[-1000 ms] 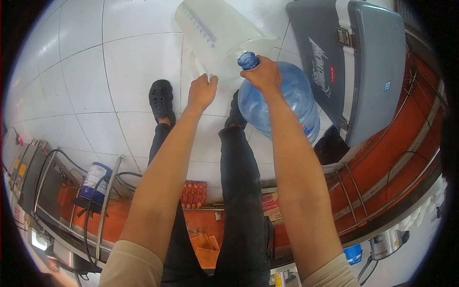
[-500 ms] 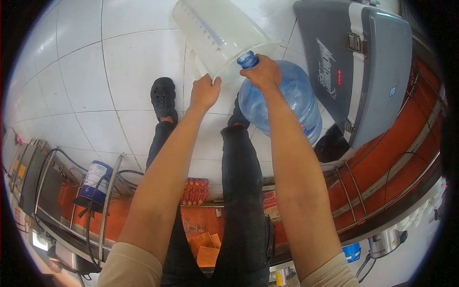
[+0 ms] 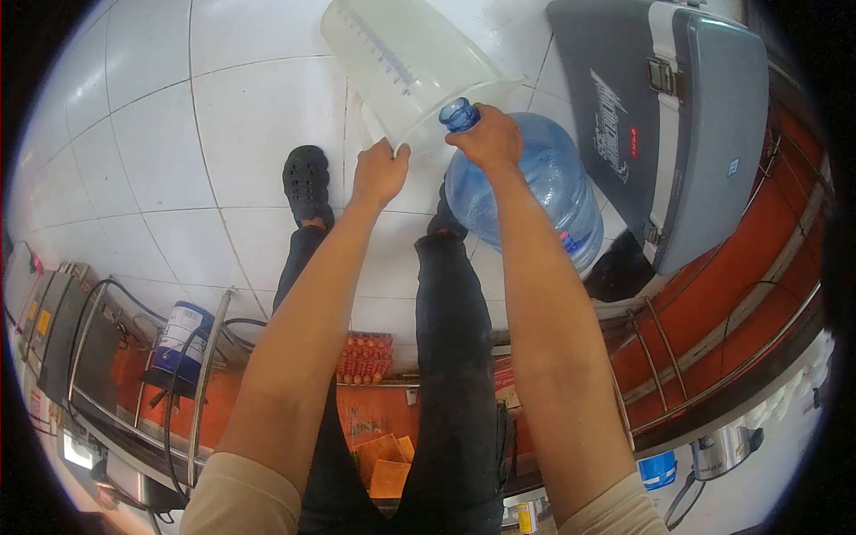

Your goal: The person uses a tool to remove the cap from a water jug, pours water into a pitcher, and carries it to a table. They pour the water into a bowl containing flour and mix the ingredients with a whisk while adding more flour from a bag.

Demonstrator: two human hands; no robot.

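Note:
My left hand (image 3: 382,172) is closed on the rim or handle side of a large translucent measuring jug (image 3: 419,53), which lies tilted with printed scale marks along its wall. My right hand (image 3: 489,138) grips a big blue water bottle (image 3: 530,196) just below its neck. The bottle's open mouth (image 3: 458,114) points toward the jug's wide opening and sits at its edge. Clear liquid seems to be inside the bottle, but its level is hard to make out.
A grey hard case (image 3: 660,125) with metal latches stands right of the bottle. My black shoe (image 3: 307,183) rests on white floor tiles (image 3: 259,116). Behind me are a blue-and-white bucket (image 3: 183,334), red egg trays (image 3: 365,357) and a metal rail (image 3: 207,383).
The bottle's mouth has shifted very slightly left and down with my right hand. The jug and my left hand stay almost where they were.

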